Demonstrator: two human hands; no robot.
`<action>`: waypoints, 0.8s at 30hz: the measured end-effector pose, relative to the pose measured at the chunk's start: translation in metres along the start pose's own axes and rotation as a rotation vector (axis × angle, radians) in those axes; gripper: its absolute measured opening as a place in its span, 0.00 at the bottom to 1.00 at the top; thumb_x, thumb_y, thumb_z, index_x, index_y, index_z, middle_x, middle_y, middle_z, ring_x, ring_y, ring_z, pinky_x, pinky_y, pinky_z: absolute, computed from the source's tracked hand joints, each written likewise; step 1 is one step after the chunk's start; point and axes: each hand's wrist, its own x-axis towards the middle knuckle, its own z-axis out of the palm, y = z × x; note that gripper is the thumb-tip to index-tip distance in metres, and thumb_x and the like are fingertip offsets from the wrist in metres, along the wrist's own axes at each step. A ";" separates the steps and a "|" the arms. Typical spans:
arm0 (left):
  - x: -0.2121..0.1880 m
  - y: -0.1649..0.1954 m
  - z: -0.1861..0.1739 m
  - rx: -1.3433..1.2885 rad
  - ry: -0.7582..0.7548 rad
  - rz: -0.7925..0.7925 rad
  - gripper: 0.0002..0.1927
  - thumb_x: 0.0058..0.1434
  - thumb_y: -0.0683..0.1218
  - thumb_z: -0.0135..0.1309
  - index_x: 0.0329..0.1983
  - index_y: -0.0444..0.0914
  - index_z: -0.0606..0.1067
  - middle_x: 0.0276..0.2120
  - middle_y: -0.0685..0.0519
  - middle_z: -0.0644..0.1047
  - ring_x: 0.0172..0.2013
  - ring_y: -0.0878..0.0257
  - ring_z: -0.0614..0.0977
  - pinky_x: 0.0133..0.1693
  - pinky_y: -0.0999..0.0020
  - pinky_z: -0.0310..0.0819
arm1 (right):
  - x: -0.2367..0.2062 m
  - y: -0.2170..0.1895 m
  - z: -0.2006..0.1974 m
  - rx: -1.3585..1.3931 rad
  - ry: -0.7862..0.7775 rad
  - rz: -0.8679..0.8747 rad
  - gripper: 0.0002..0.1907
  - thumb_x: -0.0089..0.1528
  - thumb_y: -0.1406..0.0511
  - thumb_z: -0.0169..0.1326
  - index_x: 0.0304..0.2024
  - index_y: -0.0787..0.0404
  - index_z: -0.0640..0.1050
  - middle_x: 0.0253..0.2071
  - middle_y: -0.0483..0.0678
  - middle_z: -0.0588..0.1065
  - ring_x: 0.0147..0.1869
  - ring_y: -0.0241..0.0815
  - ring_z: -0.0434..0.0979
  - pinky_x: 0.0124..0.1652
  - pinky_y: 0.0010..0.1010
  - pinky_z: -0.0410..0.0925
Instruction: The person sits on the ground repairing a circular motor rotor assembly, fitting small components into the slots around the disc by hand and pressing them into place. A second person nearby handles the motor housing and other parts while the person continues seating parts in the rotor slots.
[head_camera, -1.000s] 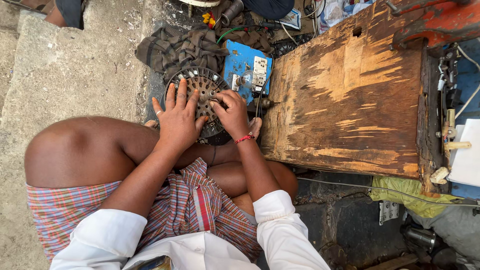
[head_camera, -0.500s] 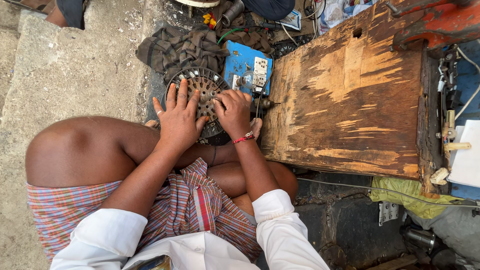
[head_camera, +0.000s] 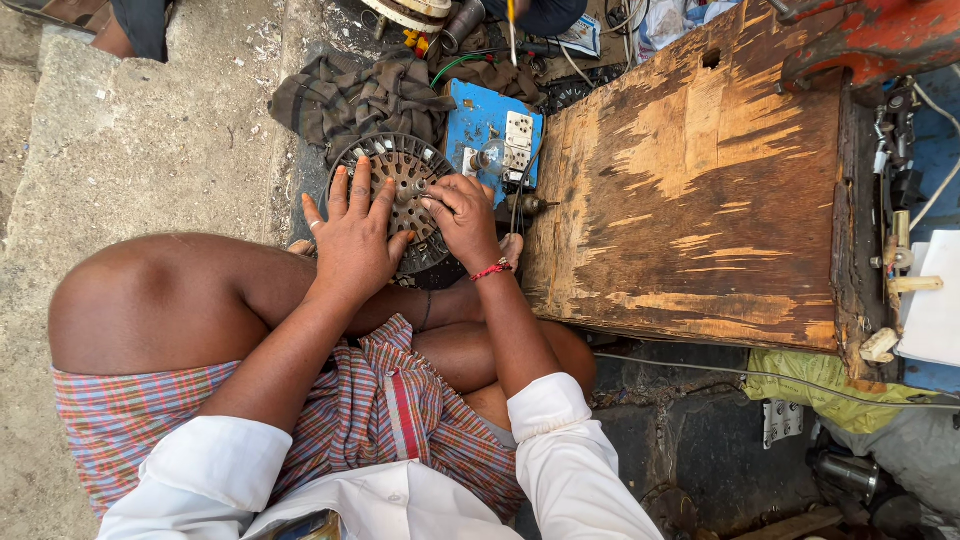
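Both hands on the round slotted metal disc (head_camera: 400, 175), which lies on the ground just left of the worn wooden box (head_camera: 690, 190). Left hand (head_camera: 352, 240) flat, fingers spread, pressing the disc. Right hand (head_camera: 462, 212) curled at the disc's centre hub; probably pinching something, grip hidden. Blue switchboard (head_camera: 490, 125) sits between disc and box.

A printed paper packet (head_camera: 580, 35) lies at the top edge, pale with blue and dark print, crumpled, among cables. Clear plastic wrapping (head_camera: 665, 20) sits just right of it. No screens show.
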 end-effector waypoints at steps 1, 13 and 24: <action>0.000 0.000 0.000 0.001 0.003 0.003 0.39 0.54 0.59 0.64 0.68 0.42 0.71 0.75 0.41 0.55 0.73 0.40 0.55 0.61 0.19 0.43 | -0.001 -0.001 0.001 -0.012 0.009 0.003 0.08 0.61 0.62 0.64 0.40 0.57 0.85 0.40 0.42 0.79 0.50 0.41 0.76 0.57 0.37 0.61; 0.001 0.000 -0.001 0.002 -0.006 -0.006 0.40 0.54 0.60 0.64 0.68 0.43 0.70 0.75 0.41 0.55 0.73 0.40 0.54 0.60 0.18 0.44 | 0.001 -0.002 0.003 -0.165 0.139 -0.040 0.05 0.60 0.64 0.64 0.38 0.57 0.85 0.39 0.45 0.80 0.47 0.43 0.77 0.55 0.37 0.63; 0.002 0.000 -0.001 0.014 -0.010 0.000 0.40 0.54 0.61 0.63 0.69 0.43 0.70 0.75 0.41 0.54 0.73 0.40 0.54 0.59 0.18 0.44 | 0.004 -0.006 0.004 -0.216 0.064 -0.049 0.06 0.62 0.61 0.62 0.35 0.57 0.84 0.38 0.44 0.80 0.45 0.43 0.75 0.55 0.39 0.61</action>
